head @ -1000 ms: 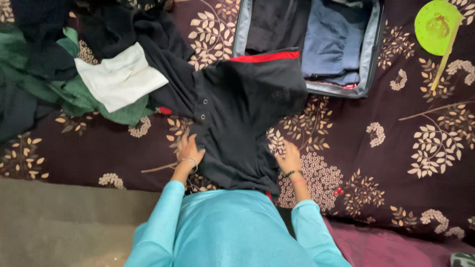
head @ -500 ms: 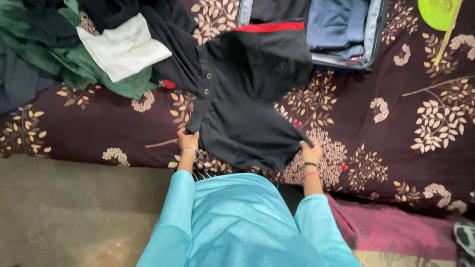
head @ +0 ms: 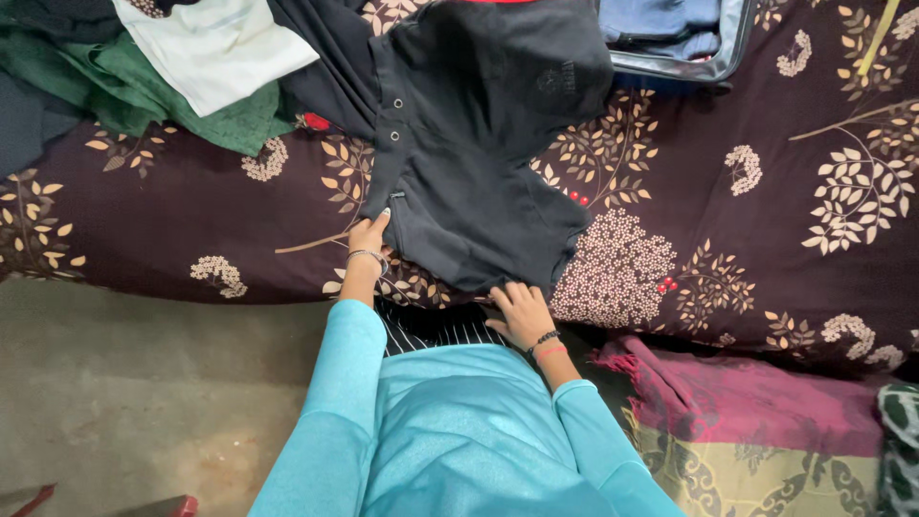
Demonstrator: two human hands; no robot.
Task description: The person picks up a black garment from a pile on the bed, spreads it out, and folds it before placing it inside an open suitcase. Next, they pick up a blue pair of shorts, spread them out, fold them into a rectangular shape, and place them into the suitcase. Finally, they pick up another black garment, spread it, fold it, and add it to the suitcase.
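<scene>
I see the left hand (head: 369, 235) pinching the left edge of the black shirt (head: 479, 144), fingers closed on a fold of cloth near its row of snap buttons. The right hand (head: 522, 311) lies flat and fairly open on the shirt's near hem, fingers spread and pressing the cloth down rather than gripping it. The shirt lies spread on the dark floral bedspread (head: 766, 191), its long axis running from the near hem away toward the open suitcase (head: 713, 57) at the far edge. Just left of it lie a white garment (head: 215, 48) and green cloth (head: 144, 96).
</scene>
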